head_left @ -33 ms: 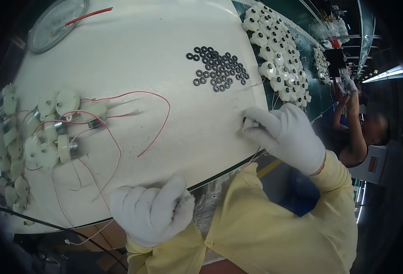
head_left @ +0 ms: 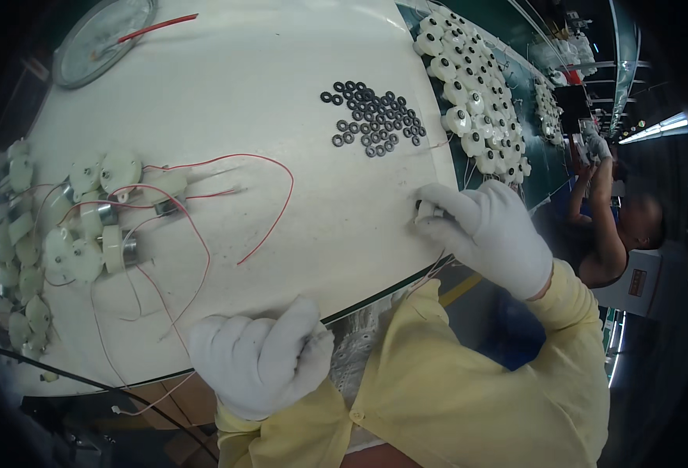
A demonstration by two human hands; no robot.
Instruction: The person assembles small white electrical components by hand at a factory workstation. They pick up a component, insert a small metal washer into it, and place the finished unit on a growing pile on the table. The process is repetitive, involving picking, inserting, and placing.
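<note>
My right hand (head_left: pixel 493 234), in a white glove, is at the table's right front edge. Thumb and fingers pinch a small white motor (head_left: pixel 429 210) with a black tip. Most of it is hidden by the glove, and thin wires hang below the hand. My left hand (head_left: pixel 262 355), also gloved, is curled closed at the front edge of the table. Whatever it may hold is hidden. Beyond my hands, a loose group of black rubber rings (head_left: pixel 371 113) lies on the white table (head_left: pixel 235 86).
White round motors (head_left: pixel 86 226) with red and white wires crowd the left side. Rows of similar motors with black tips (head_left: pixel 472 93) stand on a green surface at the right. A clear round lid (head_left: pixel 86 66) with a red stick (head_left: pixel 157 27) lies far left. Another person (head_left: pixel 605 218) works at right.
</note>
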